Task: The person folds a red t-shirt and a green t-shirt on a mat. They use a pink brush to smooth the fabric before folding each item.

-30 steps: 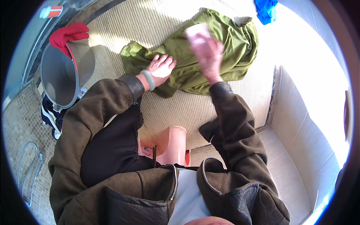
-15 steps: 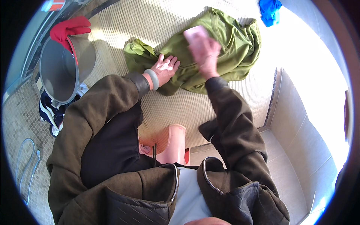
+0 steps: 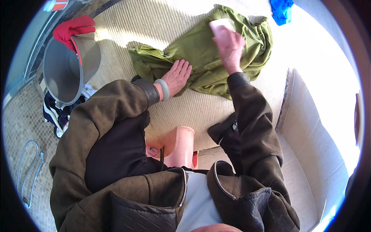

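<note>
An olive-green garment [image 3: 201,46] lies spread and wrinkled on a ribbed beige surface [image 3: 127,23]. My left hand [image 3: 178,76], with a pale bangle at its wrist, rests flat on the garment's near left part, fingers stretched out. Over the right half of the cloth, my right hand [image 3: 230,48] grips a pale pink and white rectangular block [image 3: 220,24]. It looks like a bar of soap or a brush, but blur hides which. The hand covers the block's near end, and the block seems to touch the cloth.
On the left stands a grey bucket [image 3: 63,73] with a red cloth [image 3: 75,29] over its rim and dark and white clothes [image 3: 52,112] beside it. A blue cloth [image 3: 281,11] lies far right. Between my legs is a pink plastic object [image 3: 184,145].
My right hand and the pale block have moved right across the green garment. The garment's near edge has shifted slightly. My left hand has slid a little right and nearer.
</note>
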A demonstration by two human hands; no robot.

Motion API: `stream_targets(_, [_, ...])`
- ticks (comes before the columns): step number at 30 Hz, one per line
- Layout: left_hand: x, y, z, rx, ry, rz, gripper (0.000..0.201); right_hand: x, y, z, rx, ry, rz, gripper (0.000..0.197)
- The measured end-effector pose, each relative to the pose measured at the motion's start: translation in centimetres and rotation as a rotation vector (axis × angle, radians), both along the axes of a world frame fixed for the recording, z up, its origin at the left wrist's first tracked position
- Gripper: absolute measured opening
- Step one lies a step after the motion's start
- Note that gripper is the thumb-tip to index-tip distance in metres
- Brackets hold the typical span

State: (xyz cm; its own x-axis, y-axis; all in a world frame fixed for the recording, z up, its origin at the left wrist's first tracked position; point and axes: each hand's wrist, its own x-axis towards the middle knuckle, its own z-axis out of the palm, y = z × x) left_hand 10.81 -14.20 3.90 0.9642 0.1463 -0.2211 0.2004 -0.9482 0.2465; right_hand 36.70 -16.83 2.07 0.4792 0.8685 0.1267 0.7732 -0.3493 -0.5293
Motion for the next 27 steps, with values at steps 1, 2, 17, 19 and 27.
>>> stream_targets(1, [-0.3,0.0,0.0,-0.043,-0.007,0.018,0.059,-1.2,-0.5,-0.2,-0.011,0.045,0.127,0.05])
stream_targets(2, [-0.8,0.1,0.1,-0.063,-0.002,0.002,0.06,-2.0,-1.1,-0.3,-0.044,-0.057,0.232,0.051])
stream_targets(17, [-3.5,0.8,0.6,0.004,0.124,-0.201,0.054,-5.2,-3.4,-0.3,-0.032,-0.024,0.112,0.055])
stream_targets(19, [-4.4,1.0,-0.2,-0.034,0.099,-0.189,0.053,-2.5,-3.6,-0.4,-0.075,-0.123,0.206,0.053])
stream_targets(27, [-4.8,1.6,-1.1,-0.014,-0.122,-0.152,0.041,0.5,-4.0,0.9,-0.182,-0.043,-0.285,0.049])
